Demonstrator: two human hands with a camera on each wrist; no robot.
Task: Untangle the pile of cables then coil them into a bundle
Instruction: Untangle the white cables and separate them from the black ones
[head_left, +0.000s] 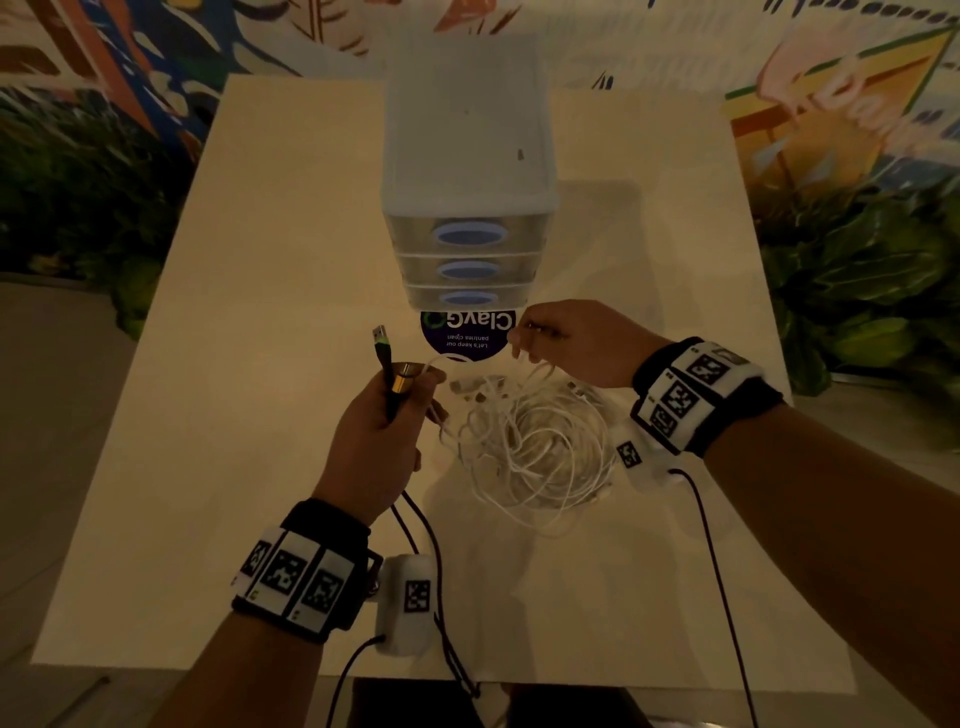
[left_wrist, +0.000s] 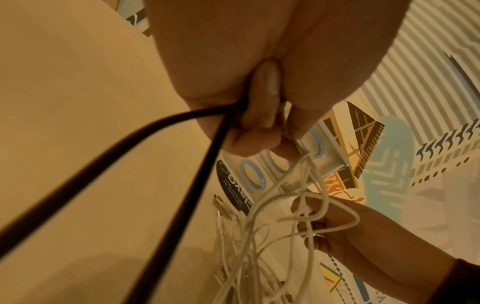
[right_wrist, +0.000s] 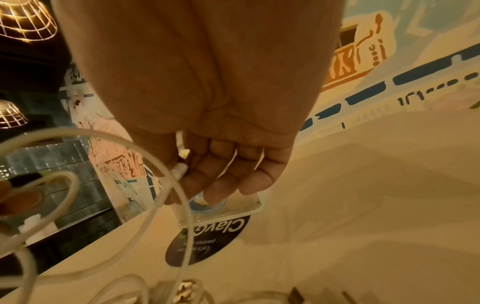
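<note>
I have my left hand (head_left: 382, 415) curled tight round a black cable (head_left: 387, 376), its plug end standing up above my fist and two black strands hanging from the underside toward the near edge of the worktop (head_left: 260, 364). A white strand also runs up to that fist, though I cannot tell whether it is gripped or only draped there. My right hand (head_left: 571, 343) pinches the plug end of a white cable (right_wrist: 179, 169) between thumb and forefinger, lifted above the pile of white cables (head_left: 535, 447), which lies around the middle of the worktop, just in front of a small drawer unit (head_left: 467, 208) and a round dark sticker (head_left: 467, 332).

The step in hand, as I judge it, is freeing that one white cable from the heap. To do it well I would draw the plug end up and away slowly, watching where the strand dives into the loops, and stop the moment the whole pile begins to rise with it. Pulling hard would likely tighten a knot. Better to feed the plug back through whichever loop catches it. The left hand could steady the heap, though the black cable occupies it.
</note>
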